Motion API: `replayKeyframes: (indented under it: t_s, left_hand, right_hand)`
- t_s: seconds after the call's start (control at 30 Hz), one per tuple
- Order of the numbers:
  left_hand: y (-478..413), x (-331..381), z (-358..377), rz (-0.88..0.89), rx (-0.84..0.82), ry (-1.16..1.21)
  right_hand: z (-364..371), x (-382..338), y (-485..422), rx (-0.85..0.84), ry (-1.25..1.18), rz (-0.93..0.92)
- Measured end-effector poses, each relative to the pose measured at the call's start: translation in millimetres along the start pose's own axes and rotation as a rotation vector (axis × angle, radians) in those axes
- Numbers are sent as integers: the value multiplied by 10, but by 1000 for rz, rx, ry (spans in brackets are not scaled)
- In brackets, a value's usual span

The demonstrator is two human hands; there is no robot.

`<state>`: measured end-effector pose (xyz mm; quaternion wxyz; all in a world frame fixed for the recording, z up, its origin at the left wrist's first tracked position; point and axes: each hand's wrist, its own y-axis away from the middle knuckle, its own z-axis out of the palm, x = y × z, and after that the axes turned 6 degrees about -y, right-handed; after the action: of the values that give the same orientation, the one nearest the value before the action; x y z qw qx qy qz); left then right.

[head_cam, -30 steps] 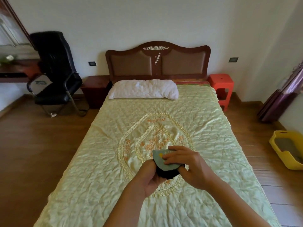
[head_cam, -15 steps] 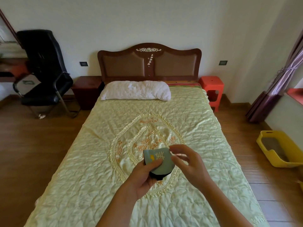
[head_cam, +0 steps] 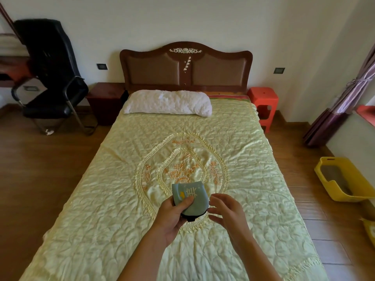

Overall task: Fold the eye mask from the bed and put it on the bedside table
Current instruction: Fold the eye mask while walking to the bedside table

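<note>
A folded eye mask [head_cam: 190,196], grey-green with a white and yellow print and a black underside, is held above the bed's yellow quilt [head_cam: 121,199]. My left hand [head_cam: 174,213] grips it from below, thumb across its front. Just to the right of the mask, my right hand [head_cam: 225,209] hovers with fingers apart and holds nothing. The dark wooden bedside table [head_cam: 105,98] stands left of the headboard, far from both hands.
A white pillow [head_cam: 168,102] lies at the head of the bed. A red plastic stool [head_cam: 263,104] stands to the right of the headboard. A black chair [head_cam: 50,86] is at the left. A yellow bin [head_cam: 343,179] sits on the wooden floor at the right.
My right hand has let go of the mask and drawn slightly to the right. The left hand now holds the folded mask alone, with its printed face showing.
</note>
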<state>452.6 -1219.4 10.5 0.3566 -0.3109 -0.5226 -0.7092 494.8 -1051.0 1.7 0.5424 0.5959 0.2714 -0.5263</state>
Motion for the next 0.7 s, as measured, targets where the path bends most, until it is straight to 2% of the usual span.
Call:
replayKeyframes:
  t_s: [0.2, 0.4, 0.7]
  left_hand:
    - [-23, -108, -162, -1, 62, 0]
    - [190, -108, -251, 45, 203, 40]
    - [973, -449, -482, 127, 535, 179]
  right_hand:
    - [143, 98, -3, -63, -4, 41]
    - [289, 79, 34, -195, 10, 66]
    - [610, 273, 293, -600, 108, 170]
